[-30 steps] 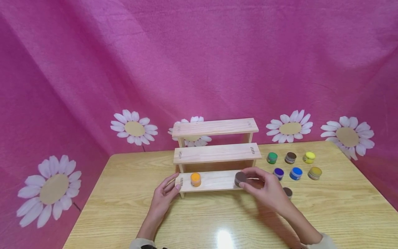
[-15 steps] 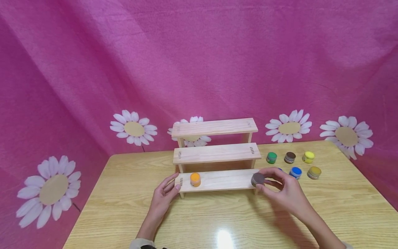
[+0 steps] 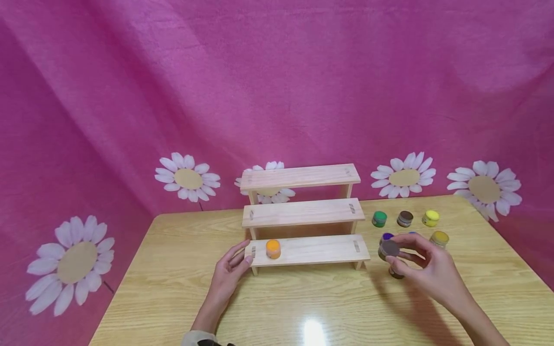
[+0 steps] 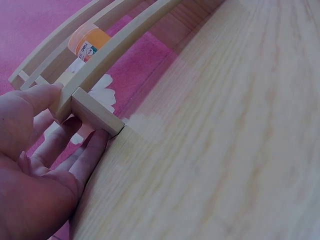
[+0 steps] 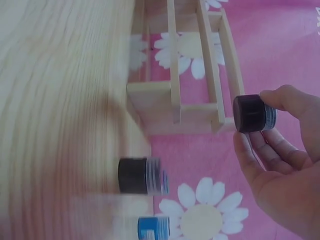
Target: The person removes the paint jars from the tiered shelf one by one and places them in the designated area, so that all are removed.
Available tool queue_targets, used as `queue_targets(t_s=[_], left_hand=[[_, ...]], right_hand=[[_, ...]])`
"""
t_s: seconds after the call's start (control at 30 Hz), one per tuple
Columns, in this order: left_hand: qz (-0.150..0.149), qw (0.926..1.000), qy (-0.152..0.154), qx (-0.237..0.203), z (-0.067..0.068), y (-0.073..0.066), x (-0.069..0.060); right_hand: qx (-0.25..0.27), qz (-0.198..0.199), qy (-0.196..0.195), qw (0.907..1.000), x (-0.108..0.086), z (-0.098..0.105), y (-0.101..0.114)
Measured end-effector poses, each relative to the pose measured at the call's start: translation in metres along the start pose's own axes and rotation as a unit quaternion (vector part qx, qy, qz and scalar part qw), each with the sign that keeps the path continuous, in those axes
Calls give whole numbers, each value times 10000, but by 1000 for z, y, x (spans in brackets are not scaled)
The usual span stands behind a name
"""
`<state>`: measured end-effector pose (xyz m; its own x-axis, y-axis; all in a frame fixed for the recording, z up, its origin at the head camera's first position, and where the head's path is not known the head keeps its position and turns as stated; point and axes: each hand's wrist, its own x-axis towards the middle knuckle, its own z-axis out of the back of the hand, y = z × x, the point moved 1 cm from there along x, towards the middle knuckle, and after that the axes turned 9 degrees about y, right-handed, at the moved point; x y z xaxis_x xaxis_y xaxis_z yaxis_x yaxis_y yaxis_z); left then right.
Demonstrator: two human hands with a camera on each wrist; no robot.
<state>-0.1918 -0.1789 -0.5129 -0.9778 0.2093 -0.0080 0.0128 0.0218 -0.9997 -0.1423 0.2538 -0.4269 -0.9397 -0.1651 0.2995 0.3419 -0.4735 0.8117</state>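
A three-step wooden display rack (image 3: 316, 250) stands on the table. My left hand (image 3: 227, 271) grips the left end of its lowest step, thumb on top and fingers beneath, as the left wrist view shows. On that step, near its left end, sits an orange paint jar (image 3: 273, 249) with its label visible (image 4: 89, 50). To the right of the rack, my right hand (image 3: 434, 269) pinches a dark paint jar (image 3: 388, 249) between thumb and fingers, raised above the table. Another dark jar (image 3: 396, 273) stands on the table just below it, partly covered by the hand.
Several paint jars stand at the table's right: green (image 3: 379, 219), brown (image 3: 405, 219) and yellow (image 3: 431, 218) behind, purple (image 3: 386, 237) and ochre (image 3: 440, 238) in front. A blue jar (image 5: 152, 228) is mostly hidden in the head view. A pink flowered cloth (image 3: 303, 96) hangs behind.
My right hand has moved rightward with the dark jar, from over the lowest step to beyond the rack's right end. The left hand and the orange jar have stayed put.
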Motion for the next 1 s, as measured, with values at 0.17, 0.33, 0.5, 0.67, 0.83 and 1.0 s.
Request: queue_targets(t_s=[0.17, 0.33, 0.5, 0.67, 0.83, 1.0], left_hand=[[68, 9999, -20, 92, 0, 1, 0], [0, 10000, 11, 39, 0, 1, 1], [-32, 9999, 52, -95, 1, 2, 1], [-46, 9999, 71, -98, 1, 3, 1], [-38, 9999, 78, -94, 2, 3, 0], [-41, 10000, 61, -59, 2, 2, 0]], right_hand=[[-172, -115, -132, 9997, -8, 11, -8], [-222, -195, -189, 9994, -13, 22, -18], [-224, -296, -105, 9993, -18, 32, -30], [-183, -200, -121, 9996, -22, 38, -42], [-256, -227, -142, 9993, -24, 42, -56], [-595, -545, -57, 9967, -24, 45, -68]])
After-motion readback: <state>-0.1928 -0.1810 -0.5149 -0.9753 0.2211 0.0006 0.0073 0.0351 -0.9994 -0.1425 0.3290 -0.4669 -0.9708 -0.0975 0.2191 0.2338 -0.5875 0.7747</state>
